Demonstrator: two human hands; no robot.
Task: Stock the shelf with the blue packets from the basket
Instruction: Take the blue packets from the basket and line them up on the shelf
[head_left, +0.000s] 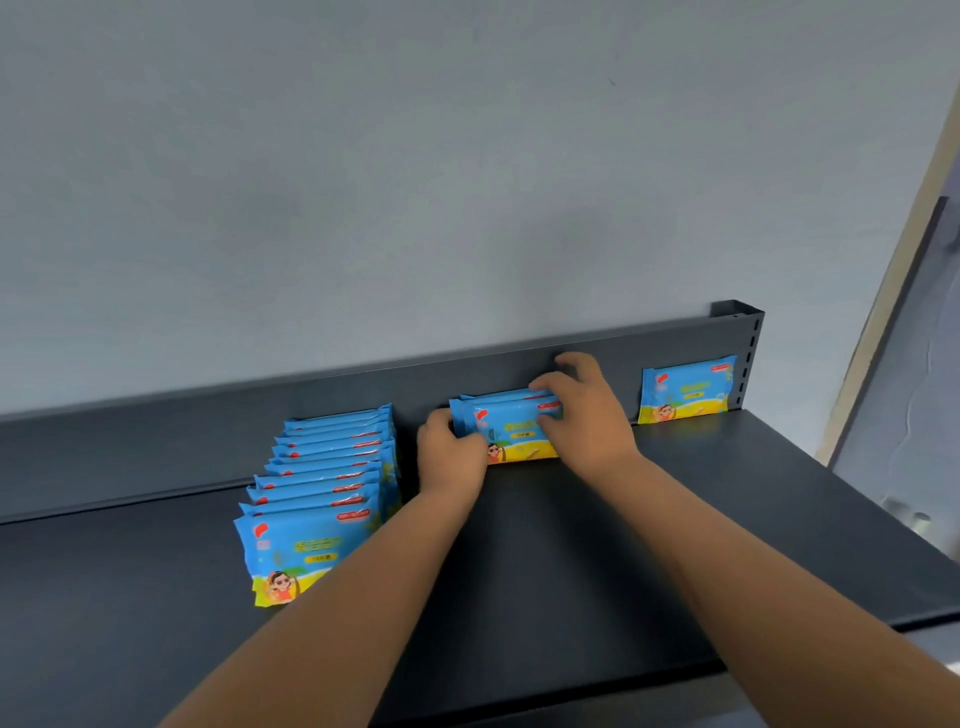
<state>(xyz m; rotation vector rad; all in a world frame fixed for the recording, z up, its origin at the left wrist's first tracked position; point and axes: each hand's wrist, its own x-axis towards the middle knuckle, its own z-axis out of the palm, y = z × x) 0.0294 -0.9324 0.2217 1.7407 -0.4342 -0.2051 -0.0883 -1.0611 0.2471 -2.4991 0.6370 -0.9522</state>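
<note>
At frame centre, the left hand (451, 447) and right hand (584, 413) grip a small stack of blue packets (511, 426) upright on the shelf (571, 545), a placing step that next calls for letting go.

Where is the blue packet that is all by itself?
In the head view, the lone packet stands at the far right of the shelf, against the back panel, right of the right hand.

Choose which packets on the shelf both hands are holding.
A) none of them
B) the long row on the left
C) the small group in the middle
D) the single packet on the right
C: the left hand and the right hand grip the two ends of the small middle group, apart from the long row and the single packet.
</note>
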